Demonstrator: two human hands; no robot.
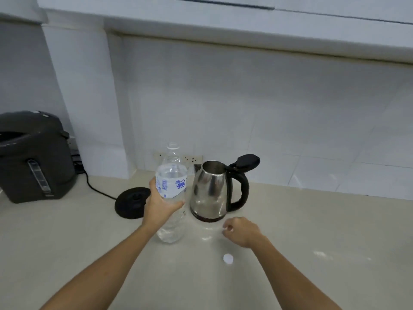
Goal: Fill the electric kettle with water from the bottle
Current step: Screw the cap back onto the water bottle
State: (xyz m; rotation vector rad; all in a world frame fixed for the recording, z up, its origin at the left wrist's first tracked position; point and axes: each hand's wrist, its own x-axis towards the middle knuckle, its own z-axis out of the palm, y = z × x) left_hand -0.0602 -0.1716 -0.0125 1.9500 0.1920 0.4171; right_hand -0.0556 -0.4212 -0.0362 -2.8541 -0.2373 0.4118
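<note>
**Bottle uncapped, kettle open, pour not yet begun**

A pale table (312, 220) runs along a white tiled wall, under what looks like a row of cupboards. Far left sits a dark hot-water dispenser (33, 157); its cord trails toward the black kettle base (131, 202), which lies empty, left of the bottle.

The steel kettle (211, 191) stands off its base on the table, lid (247, 161) flipped back, mouth open, handle to the right. Just left of it, almost touching, stands the clear water bottle (171, 186), upright, its neck uncapped. A small white cap (228, 258) lies on the table nearer the person, right of the bottle.

The left hand (159, 205) is wrapped around the bottle's middle, just below the label, thumb across the front, forearm reaching in from the near left. The right hand (240, 230) hovers low over the table just in front of the kettle, fingers loosely curled and holding nothing I can make out.

The risks, as I judge them: the bottle looks nearly full and soft-walled, so a hard squeeze or a quick tip could send water over the narrow kettle mouth onto the table, toward the base and cord. A one-handed grip at mid-height may let it swing; the free hand could steady the kettle.
</note>
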